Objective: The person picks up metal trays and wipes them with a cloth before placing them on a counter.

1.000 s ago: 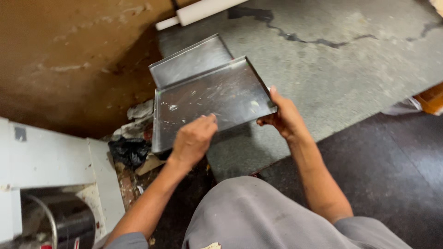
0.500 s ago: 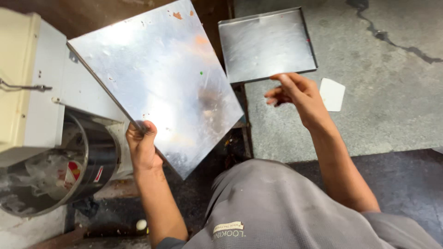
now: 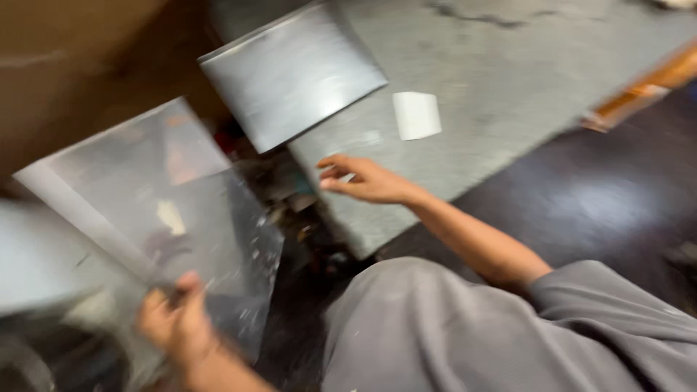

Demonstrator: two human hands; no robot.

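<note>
Gripping the near corner of the metal tray (image 3: 156,218), my left hand (image 3: 178,319) sat low at the left of the head view, fingers curled tight around the tray's edge with the thumb on top. From that grip the tray ran up and away toward about eleven o'clock, tilted on edge, its long side rising from the hand to a pale far corner near the left border. The picture was smeared with motion, so I could not read the surface beyond some pale specks and a dull reflection.

Further right and higher, at roughly one o'clock from that grip, a second tray (image 3: 290,72) lay flat on the grey concrete floor (image 3: 494,65), turned so one corner pointed down toward the dark gap between the two trays. I could not tell whether they touched; they looked just apart.

My right hand (image 3: 363,180) hung in mid-frame, empty, fingers loosely spread and pointing to nine o'clock. It was the nearer hand to the floor tray, which lay at about eleven o'clock from its fingertips, close but not touching. A small white card (image 3: 416,115) lay on the concrete at one o'clock from that hand. My grey trouser leg (image 3: 465,334) filled the lower right.
</note>
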